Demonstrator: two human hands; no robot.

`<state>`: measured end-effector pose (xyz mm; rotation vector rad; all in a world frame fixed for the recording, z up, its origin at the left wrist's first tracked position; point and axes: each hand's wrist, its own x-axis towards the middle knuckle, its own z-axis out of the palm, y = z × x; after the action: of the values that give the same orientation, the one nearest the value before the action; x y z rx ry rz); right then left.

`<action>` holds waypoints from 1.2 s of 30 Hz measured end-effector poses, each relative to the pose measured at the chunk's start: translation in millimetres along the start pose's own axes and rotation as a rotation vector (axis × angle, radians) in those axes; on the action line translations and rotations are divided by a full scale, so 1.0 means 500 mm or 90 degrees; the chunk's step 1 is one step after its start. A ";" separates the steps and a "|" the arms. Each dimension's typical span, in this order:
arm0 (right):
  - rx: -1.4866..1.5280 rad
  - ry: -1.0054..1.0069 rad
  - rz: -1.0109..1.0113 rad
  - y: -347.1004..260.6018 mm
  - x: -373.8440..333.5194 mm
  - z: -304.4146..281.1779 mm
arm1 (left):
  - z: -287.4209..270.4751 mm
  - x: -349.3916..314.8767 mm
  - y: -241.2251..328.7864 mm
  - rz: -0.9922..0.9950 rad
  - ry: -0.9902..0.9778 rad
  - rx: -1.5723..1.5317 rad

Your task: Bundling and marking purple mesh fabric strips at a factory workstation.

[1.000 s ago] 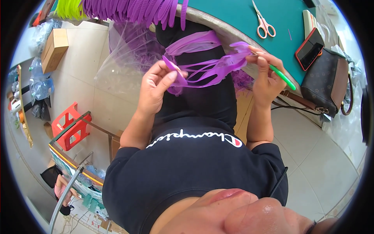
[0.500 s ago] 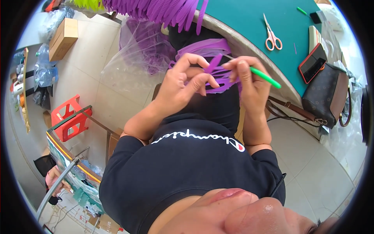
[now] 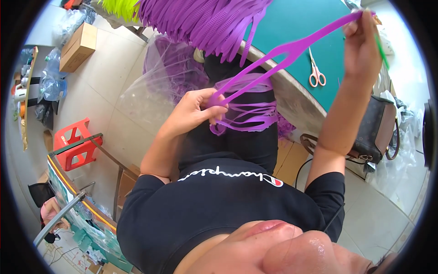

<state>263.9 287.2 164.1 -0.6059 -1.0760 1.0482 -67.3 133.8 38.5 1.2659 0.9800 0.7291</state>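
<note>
A purple rubbery strap (image 3: 299, 47), forked into two bands over part of its length, is stretched taut between my hands. My left hand (image 3: 191, 112) pinches its looped end above my lap. Raised at the far right over the green table, my right hand (image 3: 362, 55) grips the other end. A thin green-handled tool (image 3: 382, 52), smeared by motion, is also in that hand, its tip not visible. Across my lap lie several more purple straps (image 3: 255, 124), just beside my left hand.
On the green table (image 3: 285, 29) lie scissors (image 3: 316, 78) with pale pink handles and a heap of purple straps (image 3: 200, 27). Yellow-green strips (image 3: 119, 9) hang beside it. A brown bag (image 3: 376, 130) is at right; a red stool (image 3: 73, 144), cardboard box (image 3: 78, 48) and another person (image 3: 51, 212) are left.
My hands have moved apart from close together over my lap. My right hand has swung up and right with the strap's end and the green-handled tool, drawing the strap out long.
</note>
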 end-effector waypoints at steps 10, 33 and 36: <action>-0.213 0.084 0.219 0.215 0.450 -0.213 | -0.021 0.061 0.036 0.003 0.007 -0.094; -0.530 -0.020 0.241 0.318 0.522 -0.172 | -0.053 0.101 -0.051 0.083 0.475 0.151; -0.810 0.227 -0.104 0.330 0.463 -0.134 | -0.027 0.062 -0.132 0.006 0.433 0.214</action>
<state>284.6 570.8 96.8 -1.6013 -1.3589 -0.0300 -70.9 155.3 -32.6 1.3303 1.7039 1.0678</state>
